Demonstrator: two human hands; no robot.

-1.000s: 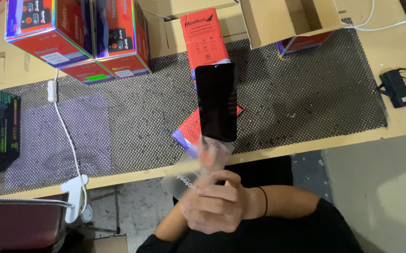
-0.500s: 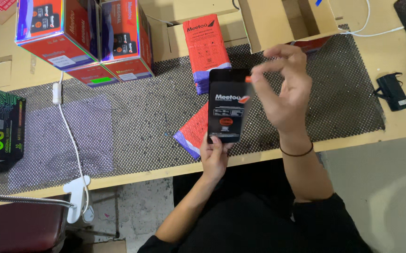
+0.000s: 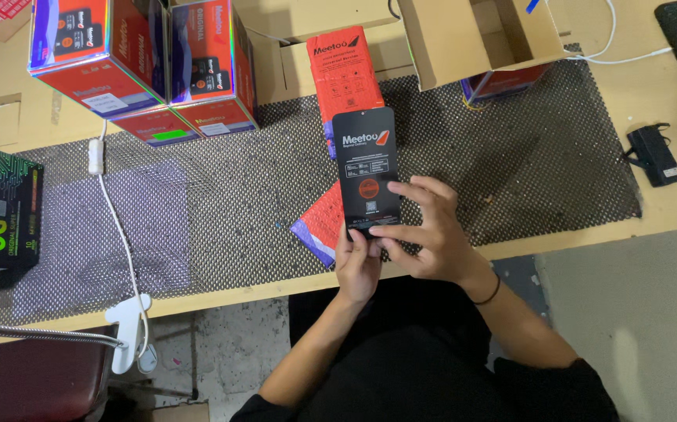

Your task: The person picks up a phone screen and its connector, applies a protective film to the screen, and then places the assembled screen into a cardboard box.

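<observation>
At the top of the frame the open cardboard box [image 3: 479, 35] on the counter [image 3: 10, 117] shows us nothing inside. Frame centre, our left hand [image 3: 356, 266] grips the black phone [image 3: 367, 172] by its lower end. Our right hand [image 3: 424, 230], raised at the phone's top half a second ago, has dropped, its fingers [image 3: 413, 191] now spread flat on the screen.

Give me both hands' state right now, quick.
Left hand: closed, holding the lower end of the black phone screen panel.
Right hand: fingertips pressed on the panel's lower end; a firm grip cannot be told.
</observation>
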